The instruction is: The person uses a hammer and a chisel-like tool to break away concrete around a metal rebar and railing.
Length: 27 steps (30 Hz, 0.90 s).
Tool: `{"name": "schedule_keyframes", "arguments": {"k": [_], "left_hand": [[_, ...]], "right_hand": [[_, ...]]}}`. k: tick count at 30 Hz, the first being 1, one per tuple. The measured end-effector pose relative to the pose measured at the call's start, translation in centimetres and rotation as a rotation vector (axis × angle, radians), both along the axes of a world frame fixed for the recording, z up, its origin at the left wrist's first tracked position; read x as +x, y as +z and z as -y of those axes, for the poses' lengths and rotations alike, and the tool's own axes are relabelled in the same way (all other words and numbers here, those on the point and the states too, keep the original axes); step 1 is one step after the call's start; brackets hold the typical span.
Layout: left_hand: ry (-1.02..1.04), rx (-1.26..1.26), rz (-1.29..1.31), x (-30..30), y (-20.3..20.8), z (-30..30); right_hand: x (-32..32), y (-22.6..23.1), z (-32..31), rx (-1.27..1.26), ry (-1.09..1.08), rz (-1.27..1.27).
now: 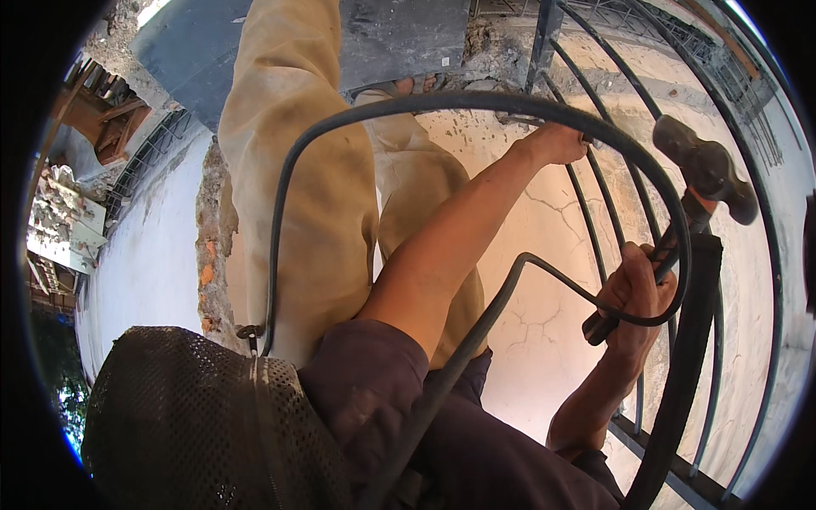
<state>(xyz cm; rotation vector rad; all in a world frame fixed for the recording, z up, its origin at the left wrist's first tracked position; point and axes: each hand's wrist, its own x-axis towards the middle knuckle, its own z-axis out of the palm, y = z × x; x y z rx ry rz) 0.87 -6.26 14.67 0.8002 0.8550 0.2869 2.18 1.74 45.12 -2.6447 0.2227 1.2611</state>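
My right hand [636, 291] is closed around the handle of a hammer [704, 166], beside the dark metal railing. The hammer's dark, blunt head points up and away, and its handle has an orange-brown part below the head. Stretched out ahead, my left hand [559, 143] makes a fist next to the railing bars. A thin dark metal rod [520, 120] shows on one side of that fist, and a dark end sticks out on the other. The fingers hide most of the rod.
Bars of the metal railing [612, 191] run along my right. My tan-trousered leg [297, 170] reaches forward past the cracked, pale wall [531, 331]. A black cable [450, 100] loops across the view. Broken masonry [212, 246] edges the white surface at left. A dark panel [404, 42] lies ahead.
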Motion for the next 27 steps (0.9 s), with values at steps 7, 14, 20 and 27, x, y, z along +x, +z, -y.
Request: {"name": "schedule_keyframes", "arguments": {"k": [7,14,20,27], "left_hand": [[-0.063,-0.076,0.073,-0.8,0.9,-1.1],[0.02,0.018,0.068,-0.6,0.3,0.0],[-0.036,0.005,0.043,-0.8,0.2,-0.3],[0.033,-0.005,0.116,0.2,-0.6,2.7]], "right_hand": [[-0.9,-2.9,1.3,-0.019,0.317,0.157],[-3.1,-0.7,0.4,-0.128,0.259,0.035],[-2.5,-1.4,-4.7,0.431,0.415,0.379],[-3.4,-3.5,3.1,-0.418,0.263,-0.082]]}}
